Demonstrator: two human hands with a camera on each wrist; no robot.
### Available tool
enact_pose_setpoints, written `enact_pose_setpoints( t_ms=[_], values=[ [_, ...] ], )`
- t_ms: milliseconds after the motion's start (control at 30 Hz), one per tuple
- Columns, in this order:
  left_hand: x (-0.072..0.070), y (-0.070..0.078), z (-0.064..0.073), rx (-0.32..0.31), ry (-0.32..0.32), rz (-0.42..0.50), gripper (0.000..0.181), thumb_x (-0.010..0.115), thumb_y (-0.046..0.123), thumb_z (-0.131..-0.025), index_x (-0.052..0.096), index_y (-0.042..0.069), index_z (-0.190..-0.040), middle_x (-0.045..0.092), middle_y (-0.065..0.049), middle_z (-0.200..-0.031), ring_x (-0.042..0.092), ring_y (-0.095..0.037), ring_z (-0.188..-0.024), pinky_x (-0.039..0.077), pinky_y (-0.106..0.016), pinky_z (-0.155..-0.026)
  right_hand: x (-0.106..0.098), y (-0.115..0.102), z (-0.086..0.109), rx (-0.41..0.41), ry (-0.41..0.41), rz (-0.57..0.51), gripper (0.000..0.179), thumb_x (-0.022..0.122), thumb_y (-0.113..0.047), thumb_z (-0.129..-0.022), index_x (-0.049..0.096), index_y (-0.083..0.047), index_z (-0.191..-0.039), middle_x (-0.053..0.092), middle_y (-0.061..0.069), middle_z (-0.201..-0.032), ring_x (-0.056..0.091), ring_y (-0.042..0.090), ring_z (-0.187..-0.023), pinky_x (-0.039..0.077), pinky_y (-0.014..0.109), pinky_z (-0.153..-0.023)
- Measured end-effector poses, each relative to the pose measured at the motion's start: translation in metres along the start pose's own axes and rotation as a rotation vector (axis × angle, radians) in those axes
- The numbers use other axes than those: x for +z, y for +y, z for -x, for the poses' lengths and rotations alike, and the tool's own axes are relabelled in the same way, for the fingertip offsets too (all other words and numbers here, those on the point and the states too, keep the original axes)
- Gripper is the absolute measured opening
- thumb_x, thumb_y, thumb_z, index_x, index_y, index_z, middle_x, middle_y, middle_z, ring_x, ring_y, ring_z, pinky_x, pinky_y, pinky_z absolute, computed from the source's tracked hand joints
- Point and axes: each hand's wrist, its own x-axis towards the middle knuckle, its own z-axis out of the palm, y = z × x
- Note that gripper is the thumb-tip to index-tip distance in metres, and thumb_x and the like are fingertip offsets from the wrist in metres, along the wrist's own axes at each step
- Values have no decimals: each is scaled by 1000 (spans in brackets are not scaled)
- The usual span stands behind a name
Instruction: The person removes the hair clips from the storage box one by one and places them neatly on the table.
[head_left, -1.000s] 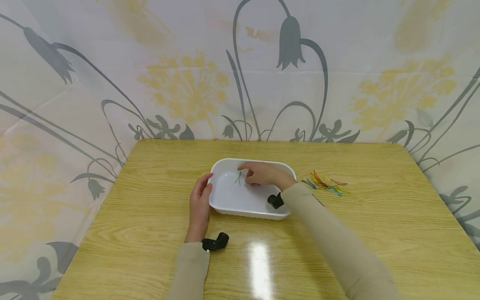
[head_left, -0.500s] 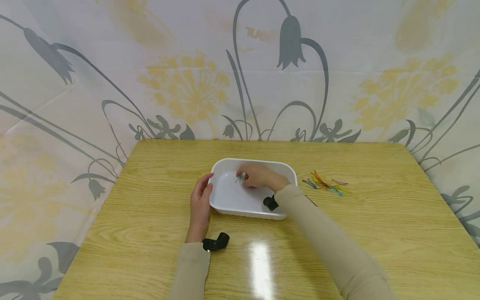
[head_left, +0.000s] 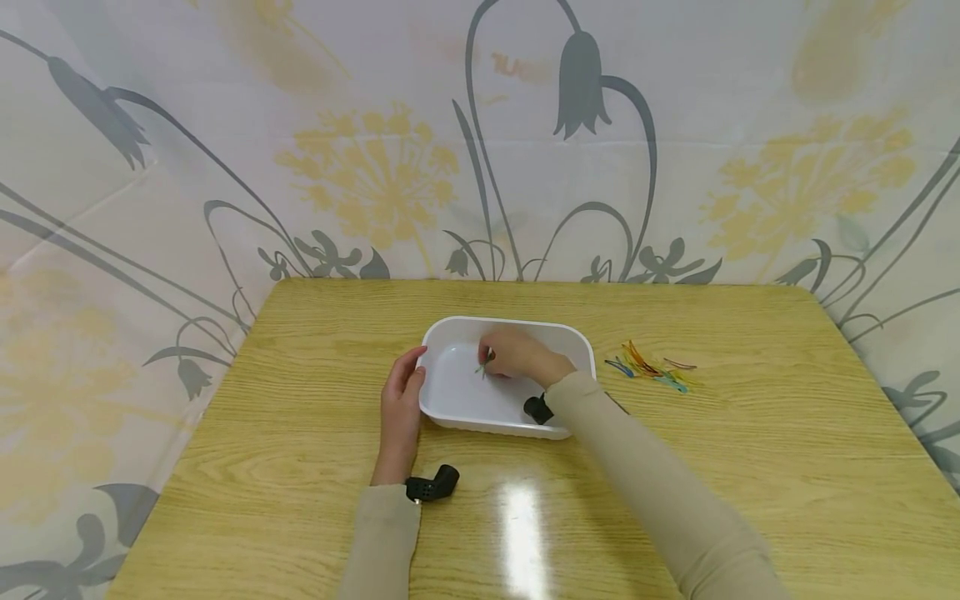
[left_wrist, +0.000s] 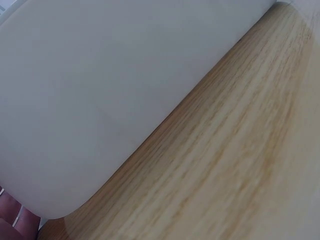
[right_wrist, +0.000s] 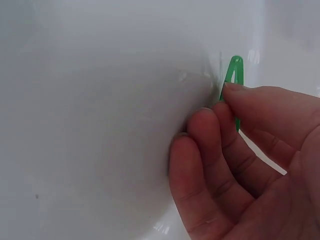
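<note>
A white plastic basin [head_left: 465, 400] with rounded corners stands on the wooden table. My left hand [head_left: 399, 404] holds its left side, with fingertips and thumb right at the rim; the left wrist view shows the outer wall [left_wrist: 110, 90] close up and some fingers [left_wrist: 17, 217] at its lower corner. Inside the basin my right hand [head_left: 517, 354] pinches a green snap hair clip [right_wrist: 239, 75] between thumb and forefinger, low over the white bottom. The clip's narrow end sticks out below the thumb, and its middle is hidden by the fingers.
To the right of the basin lies a loose pile of hair clips [head_left: 645, 362] in orange, yellow, blue, teal and reddish colours. A flower-patterned curtain [head_left: 480, 167] hangs behind the table [head_left: 300, 400]. Each wrist wears a small black camera [head_left: 435, 483].
Inside the basin my right hand has come down on the green hair clip and now pinches it, its fingers drawn together. The left hand and the basin stay where they were.
</note>
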Motion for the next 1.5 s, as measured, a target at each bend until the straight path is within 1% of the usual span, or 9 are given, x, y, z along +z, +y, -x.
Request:
enact_pose_setpoints(
  t_ms=[167, 400, 633, 767, 933, 1067, 1200, 1367, 1500],
  values=[
    [0, 0, 0, 6, 1, -7, 28, 45, 22, -94, 54, 16, -119, 47, 7, -126, 40, -6, -118, 33, -27, -98, -1, 2, 6, -8, -25, -5, 3, 59, -14, -83, 62, -14, -84, 53, -1, -75, 49, 13, -67, 40, 23, -59],
    [0, 0, 0, 16, 3, -19, 28, 45, 21, -94, 54, 16, -120, 47, 5, -127, 40, -8, -119, 33, -29, -99, -5, 4, 15, 40, -83, -96, 5, 60, -18, -84, 60, -13, -83, 55, 1, -72, 50, 13, -59, 43, 23, -52],
    [1, -1, 0, 15, 1, -8, 27, 46, 22, -93, 55, 18, -119, 47, 7, -127, 40, -7, -119, 33, -28, -99, -13, 5, 25, 46, -90, -135, 10, 59, -25, -85, 59, -15, -84, 54, 0, -78, 50, 13, -60, 44, 24, -52],
    [1, 0, 0, 4, -1, -9, 27, 46, 23, -93, 55, 19, -118, 47, 8, -127, 39, -6, -119, 33, -27, -98, -22, 2, 36, 33, -84, -149, 13, 60, -28, -85, 58, -15, -82, 54, 0, -80, 51, 14, -60, 45, 25, -53],
    [-1, 0, 0, -13, 6, -24, 26, 46, 26, -93, 55, 22, -117, 46, 10, -127, 39, -4, -118, 33, -26, -98, -29, 0, 47, -4, -79, -146, 15, 56, -30, -86, 59, -17, -81, 54, -1, -78, 51, 14, -59, 45, 26, -53],
    [-1, 0, 0, -29, 3, -23, 25, 45, 26, -94, 55, 23, -117, 46, 10, -127, 39, -4, -118, 34, -26, -98, -34, 0, 56, -27, -44, -155, 16, 55, -33, -87, 58, -18, -81, 54, -2, -75, 51, 14, -60, 44, 27, -54],
    [0, 3, 1, -47, -2, -11, 26, 44, 23, -94, 55, 22, -117, 45, 9, -128, 39, -4, -118, 33, -25, -97, -39, 2, 68, -41, 15, -189, 15, 56, -32, -87, 59, -18, -83, 56, -2, -72, 52, 14, -61, 44, 29, -56],
    [2, 14, 5, -49, -3, -21, 27, 43, 17, -94, 54, 16, -119, 45, 6, -128, 40, -6, -118, 34, -26, -97, -43, 7, 84, -71, 107, -257, 13, 57, -28, -87, 62, -16, -88, 59, -1, -72, 53, 16, -63, 44, 30, -56],
    [3, 20, 7, -38, -7, -36, 29, 42, 17, -94, 53, 13, -121, 45, 4, -129, 39, -8, -119, 33, -29, -99, -45, 11, 100, -79, 173, -292, 16, 57, -26, -87, 63, -13, -94, 61, 0, -78, 55, 15, -65, 46, 30, -59]
  ],
)
